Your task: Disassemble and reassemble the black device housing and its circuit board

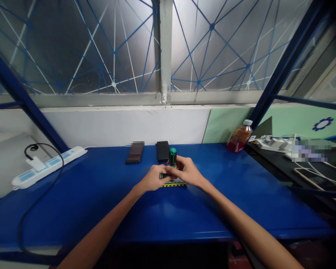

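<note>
A screwdriver (173,157) with a green and black handle stands upright in the middle of the desk. My right hand (188,170) is closed around its handle, thumb and fingers wrapped on it. Beneath the two hands lies a small flat board (175,184) with a yellow and black striped front edge, mostly covered. My left hand (154,178) rests at the board's left side, its fingers curled close to the screwdriver's lower part. Something dark green shows between those left fingers; what it is I cannot make out.
On the blue desk (123,209), a brown-black slab (136,153) and a black rectangular box (162,150) lie behind my hands. A white power strip (52,166) with a black cable is at left. A drink bottle (240,136) leans at back right, near white cables (310,168).
</note>
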Demonstrator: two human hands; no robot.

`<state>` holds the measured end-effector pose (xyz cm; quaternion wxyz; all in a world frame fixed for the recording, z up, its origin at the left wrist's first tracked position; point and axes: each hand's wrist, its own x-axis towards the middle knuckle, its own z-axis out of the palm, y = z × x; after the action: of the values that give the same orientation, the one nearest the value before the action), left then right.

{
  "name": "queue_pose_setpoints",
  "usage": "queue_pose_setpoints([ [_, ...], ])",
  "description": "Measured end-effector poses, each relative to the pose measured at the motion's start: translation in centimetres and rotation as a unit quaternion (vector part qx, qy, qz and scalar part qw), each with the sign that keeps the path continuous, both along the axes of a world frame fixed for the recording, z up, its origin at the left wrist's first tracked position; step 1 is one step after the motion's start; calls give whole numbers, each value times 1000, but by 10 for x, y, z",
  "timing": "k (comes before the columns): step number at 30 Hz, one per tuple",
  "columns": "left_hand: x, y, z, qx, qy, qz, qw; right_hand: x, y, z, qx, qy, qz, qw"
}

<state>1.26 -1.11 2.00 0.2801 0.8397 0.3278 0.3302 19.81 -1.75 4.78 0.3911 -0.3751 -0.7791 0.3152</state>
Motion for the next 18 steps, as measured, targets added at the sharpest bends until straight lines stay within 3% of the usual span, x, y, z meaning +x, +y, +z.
queue_pose_setpoints([
  [8, 1, -1, 0, -12, 1, 26, 1000, 0, -2, 6, 6, -10, -27, 1000],
  [14, 1, -5, 6, -18, 1, -1, 1000, 0, -2, 7, 3, -9, -16, 1000],
  [18, 1, -3, 5, -24, 4, 15, 1000, -1, -2, 7, 3, -12, -26, 1000],
])
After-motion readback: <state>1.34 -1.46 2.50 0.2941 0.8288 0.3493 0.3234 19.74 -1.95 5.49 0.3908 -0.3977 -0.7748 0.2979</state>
